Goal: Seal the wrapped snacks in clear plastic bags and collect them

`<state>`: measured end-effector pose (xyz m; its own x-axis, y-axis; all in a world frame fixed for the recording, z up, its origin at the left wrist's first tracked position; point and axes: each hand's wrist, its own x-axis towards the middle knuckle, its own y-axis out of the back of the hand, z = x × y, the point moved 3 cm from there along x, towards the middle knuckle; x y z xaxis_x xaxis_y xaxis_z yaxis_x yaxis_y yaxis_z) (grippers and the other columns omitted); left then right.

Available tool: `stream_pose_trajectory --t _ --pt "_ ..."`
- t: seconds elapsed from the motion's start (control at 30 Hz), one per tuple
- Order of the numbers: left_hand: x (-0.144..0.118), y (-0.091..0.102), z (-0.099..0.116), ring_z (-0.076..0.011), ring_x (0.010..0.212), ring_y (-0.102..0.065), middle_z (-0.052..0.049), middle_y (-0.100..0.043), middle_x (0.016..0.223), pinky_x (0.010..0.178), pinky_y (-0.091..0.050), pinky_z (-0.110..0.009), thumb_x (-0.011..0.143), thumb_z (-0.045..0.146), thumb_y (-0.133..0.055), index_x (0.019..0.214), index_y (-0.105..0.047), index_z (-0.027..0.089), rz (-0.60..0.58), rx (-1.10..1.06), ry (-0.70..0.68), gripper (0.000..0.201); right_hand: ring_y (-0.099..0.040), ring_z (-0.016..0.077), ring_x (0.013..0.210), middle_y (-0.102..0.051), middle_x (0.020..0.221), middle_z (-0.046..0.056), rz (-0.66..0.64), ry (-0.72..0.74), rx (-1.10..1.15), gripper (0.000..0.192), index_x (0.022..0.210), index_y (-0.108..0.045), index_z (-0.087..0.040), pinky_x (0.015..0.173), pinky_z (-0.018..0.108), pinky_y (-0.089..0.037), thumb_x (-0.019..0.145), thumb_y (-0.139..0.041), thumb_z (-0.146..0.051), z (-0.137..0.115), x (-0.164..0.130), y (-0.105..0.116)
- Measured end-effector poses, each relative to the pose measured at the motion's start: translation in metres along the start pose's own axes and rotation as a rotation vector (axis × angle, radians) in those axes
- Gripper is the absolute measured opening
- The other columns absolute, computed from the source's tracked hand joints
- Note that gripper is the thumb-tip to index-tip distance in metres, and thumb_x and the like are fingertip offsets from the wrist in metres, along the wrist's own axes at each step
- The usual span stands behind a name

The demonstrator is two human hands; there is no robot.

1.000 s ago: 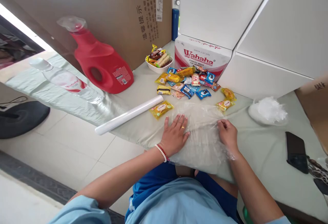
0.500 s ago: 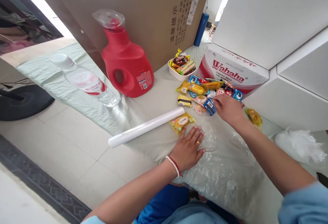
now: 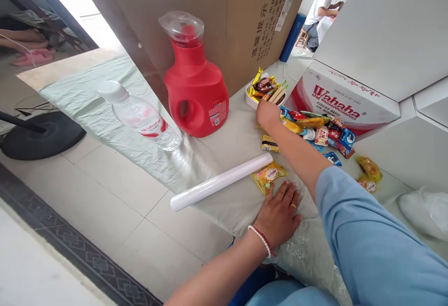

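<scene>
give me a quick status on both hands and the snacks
Left hand flat on clear plastic sheet. Right hand at snack pile, beside white bowl; grip hidden. Plastic roll lies left of reach.

A thin, crinkled, clear plastic sheet (image 3: 308,245) lies on the surface — a pale green wrinkled cloth (image 3: 105,124), matt. The red plastic detergent jug (image 3: 196,93) is glossy; the white roll (image 3: 222,182) looks smooth; the small snack wrappers (image 3: 317,131) shine — foil-like. The brown cardboard box (image 3: 210,12) is dull.

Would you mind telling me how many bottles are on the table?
2: the red detergent bottle stands against the cardboard box; the clear water bottle is to its left. Others may be hidden.
</scene>
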<state>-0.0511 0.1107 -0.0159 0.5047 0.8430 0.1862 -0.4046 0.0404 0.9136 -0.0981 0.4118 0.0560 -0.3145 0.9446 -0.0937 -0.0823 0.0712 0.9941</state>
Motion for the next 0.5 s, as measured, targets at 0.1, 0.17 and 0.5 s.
stream_pose_trajectory --t 0.1,0.17,0.5 --pt "-0.001 0.001 -0.001 -0.0302 0.158 -0.03 -0.012 -0.043 0.166 0.127 -0.026 -0.061 0.107 0.05 -0.035 0.155 -0.048 0.015 0.005 -0.023 -0.006 0.062 -0.071 0.0327 0.108 -0.074 0.115 0.023 0.117 -0.138 0.01 0.034 0.125 -0.069 -0.012 0.086 0.037 -0.052 0.105 -0.045 -0.026 0.018 -0.022 -0.004" --pt "-0.002 0.001 -0.002 -0.0302 0.158 -0.03 -0.012 -0.044 0.166 0.128 -0.025 -0.061 0.108 0.05 -0.034 0.154 -0.049 0.015 0.009 -0.035 -0.006 0.06 -0.072 0.03 0.1 -0.077 0.109 0.018 0.188 -0.142 0.04 0.034 0.122 -0.071 -0.017 0.082 0.034 -0.049 0.106 -0.046 -0.034 0.027 -0.046 -0.005" --pt "-0.002 -0.003 -0.004 -0.0315 0.158 -0.03 -0.011 -0.042 0.167 0.128 -0.024 -0.06 0.107 0.05 -0.038 0.155 -0.048 0.015 0.006 -0.043 -0.026 0.061 -0.043 0.0123 0.053 -0.048 0.058 -0.007 0.751 -0.318 1.16 0.029 0.087 -0.062 -0.023 0.053 0.024 -0.037 0.093 -0.068 -0.051 0.126 -0.189 -0.014"
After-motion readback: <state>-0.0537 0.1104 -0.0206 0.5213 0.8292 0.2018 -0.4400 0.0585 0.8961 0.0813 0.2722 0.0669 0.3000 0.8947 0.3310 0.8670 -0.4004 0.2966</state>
